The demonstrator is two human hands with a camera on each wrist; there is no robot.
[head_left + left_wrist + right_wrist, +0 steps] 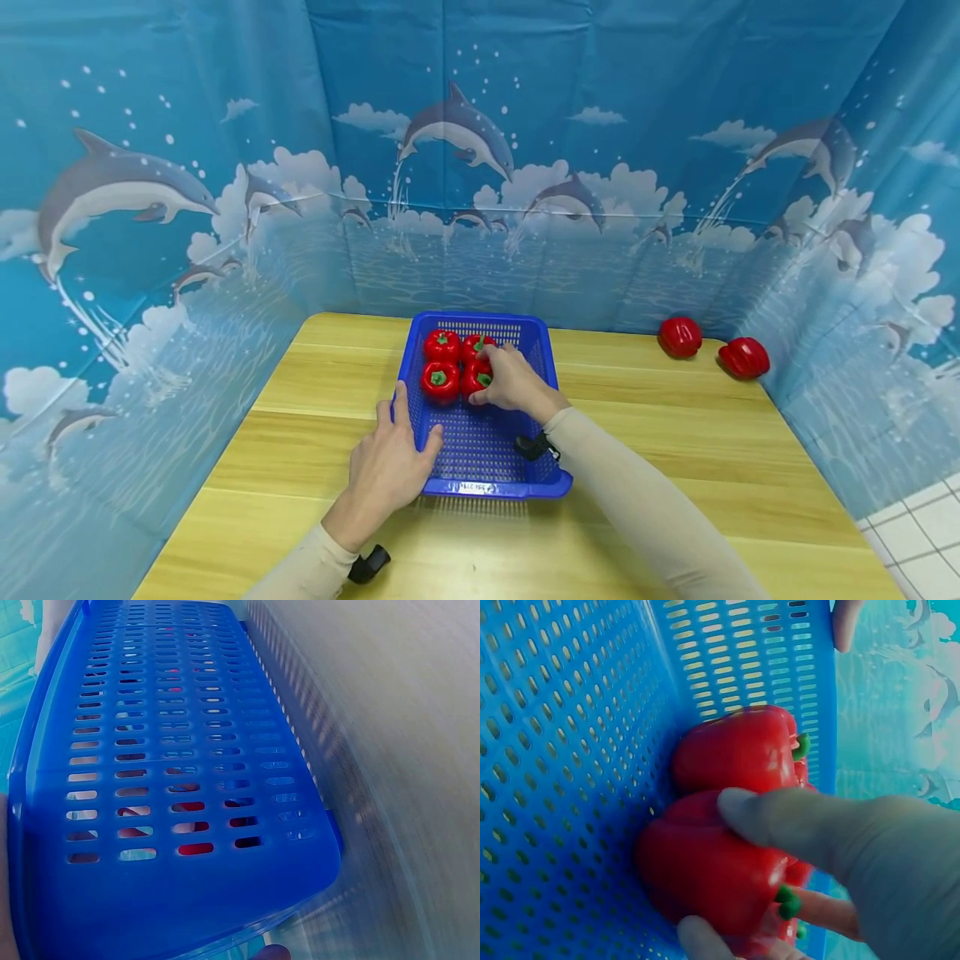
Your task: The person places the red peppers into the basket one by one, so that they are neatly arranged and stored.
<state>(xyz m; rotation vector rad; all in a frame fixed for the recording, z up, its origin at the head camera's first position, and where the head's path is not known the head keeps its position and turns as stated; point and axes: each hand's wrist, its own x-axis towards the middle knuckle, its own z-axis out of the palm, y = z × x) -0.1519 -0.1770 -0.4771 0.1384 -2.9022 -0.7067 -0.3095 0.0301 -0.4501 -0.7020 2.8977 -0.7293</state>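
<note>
Several red bell peppers (439, 382) with green stems stand close together in the blue plastic basket (495, 490), towards its far left. My right hand (512, 379) reaches in and grips the near right bell pepper (705, 862), thumb on one side and fingers on the other. This pepper still sits among the others, low in the basket. My left hand (390, 462) holds the basket's left side by the rim, with the thumb over the inside and fingers along the outer edge. In the left wrist view, the slotted wall (172, 900) hides most of the contents.
Two more red bell peppers, one (680, 337) and another (743, 358), lie on the wooden table (637, 400) at the far right. A blue dolphin-print curtain (480, 250) hangs behind the table and along both sides. White tiles (930, 533) show at lower right.
</note>
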